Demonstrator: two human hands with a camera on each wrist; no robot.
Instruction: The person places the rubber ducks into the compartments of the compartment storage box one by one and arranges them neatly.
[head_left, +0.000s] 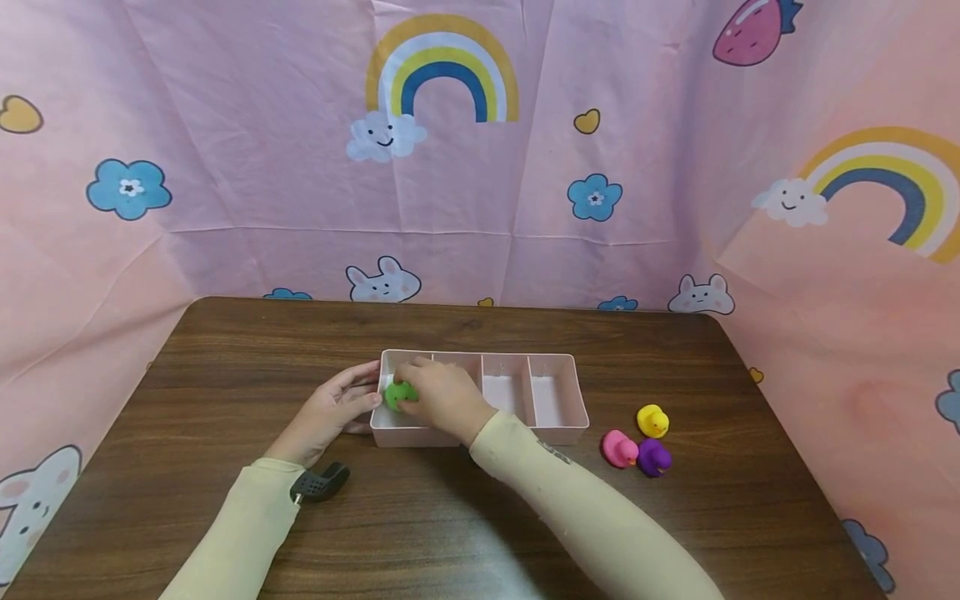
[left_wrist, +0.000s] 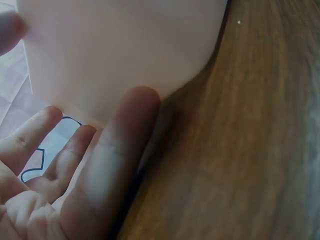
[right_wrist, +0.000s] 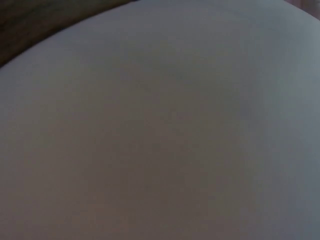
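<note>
Your sleeves lie nearest the head camera, the right one (head_left: 592, 508) reaching in across the front of the tray (head_left: 558, 435), the left one (head_left: 240, 525) ending near a black strap (head_left: 320, 483). At the tray's far left compartment, your right hand (head_left: 444, 402) holds the green toy (head_left: 399, 395), fingers and thumb bent narrowly about it; whether the toy touches the floor there, you cannot tell, since your hand covers part of it. The right wrist view gives only a pale blur, so judge that grip from the head view.

Your left hand (head_left: 326, 415) is fairly wide, fingers spread, with the tips against the tray's left end; it braces rather than clasps.

To do this step well, let that left hand steady the end wall lightly, without tipping the tray. Lower the toy until it rests, then loosen finger and thumb evenly and lift straight up, so that your knuckles clear the nearest divider. A hard squeeze would probably make it hop on release.

Yellow (head_left: 652, 422), pink (head_left: 619, 448) and purple (head_left: 654, 458) toys sit clustered on the table (head_left: 390, 542), right of the tray.
</note>
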